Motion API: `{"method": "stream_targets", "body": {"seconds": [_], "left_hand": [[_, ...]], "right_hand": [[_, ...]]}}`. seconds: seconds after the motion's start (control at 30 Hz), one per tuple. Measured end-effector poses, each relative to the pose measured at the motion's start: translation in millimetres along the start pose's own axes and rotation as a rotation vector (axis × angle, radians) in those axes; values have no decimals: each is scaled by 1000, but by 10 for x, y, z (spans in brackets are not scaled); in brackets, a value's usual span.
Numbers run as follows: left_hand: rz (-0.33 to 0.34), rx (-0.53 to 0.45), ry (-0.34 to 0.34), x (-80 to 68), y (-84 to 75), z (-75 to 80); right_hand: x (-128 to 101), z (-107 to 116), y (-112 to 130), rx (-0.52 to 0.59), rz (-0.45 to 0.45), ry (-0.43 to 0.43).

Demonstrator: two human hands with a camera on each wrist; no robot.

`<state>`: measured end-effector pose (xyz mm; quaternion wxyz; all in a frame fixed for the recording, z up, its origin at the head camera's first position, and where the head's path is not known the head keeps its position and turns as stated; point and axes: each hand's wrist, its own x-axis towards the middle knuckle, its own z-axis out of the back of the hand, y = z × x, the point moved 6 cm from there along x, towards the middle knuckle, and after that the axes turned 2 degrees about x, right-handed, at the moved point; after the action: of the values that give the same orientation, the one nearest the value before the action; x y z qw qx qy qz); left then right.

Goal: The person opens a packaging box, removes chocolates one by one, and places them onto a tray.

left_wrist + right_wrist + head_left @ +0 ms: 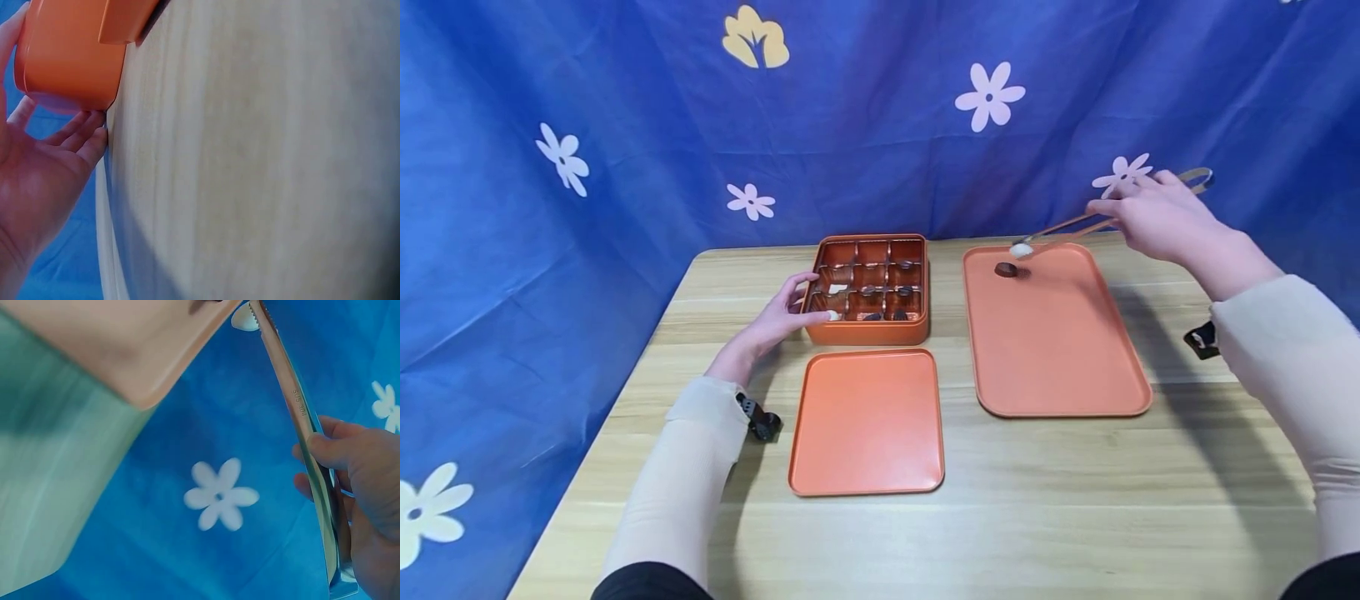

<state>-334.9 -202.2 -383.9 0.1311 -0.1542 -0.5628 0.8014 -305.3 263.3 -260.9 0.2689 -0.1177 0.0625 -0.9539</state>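
Our right hand (pixel 1157 218) has its fingers (pixel 331 450) curled around the tongs (pixel 1097 221), squeezing the two blades together. The long axis of the tongs runs from the hand down and toward our left, and the toothed tips are clamped on a small white piece (pixel 1020 248). That piece hangs just above the far end of the large orange tray (pixel 1060 350), almost directly over a dark round piece (pixel 1006 269) that lies on the tray surface; the two look close but apart.

Our left hand (pixel 778 321) rests with straight, relaxed fingers (pixel 84 140) against the near left corner of the orange compartment box (pixel 868 333), holding nothing. The box sits to the left of the tray, with several small dark and pale pieces in its cells. Its flat lid (pixel 867 421) lies on the table (pixel 1075 500) just in front of it. So the right hand is the nearer one to the white piece, and the box lies well off to its left.
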Motion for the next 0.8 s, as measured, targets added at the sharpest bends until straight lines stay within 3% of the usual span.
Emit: {"method": "stream_targets", "body": {"seconds": [0.13, 0.37, 0.8], "left_hand": [[-2, 5, 2, -19, 4, 11], [8, 24, -18, 145, 261, 83], [1, -1, 2, 7, -6, 5]], "right_hand": [[-128, -86, -98, 0, -22, 28], [-174, -273, -219, 21, -67, 122], [-77, -400, -205, 44, -105, 198]]}}
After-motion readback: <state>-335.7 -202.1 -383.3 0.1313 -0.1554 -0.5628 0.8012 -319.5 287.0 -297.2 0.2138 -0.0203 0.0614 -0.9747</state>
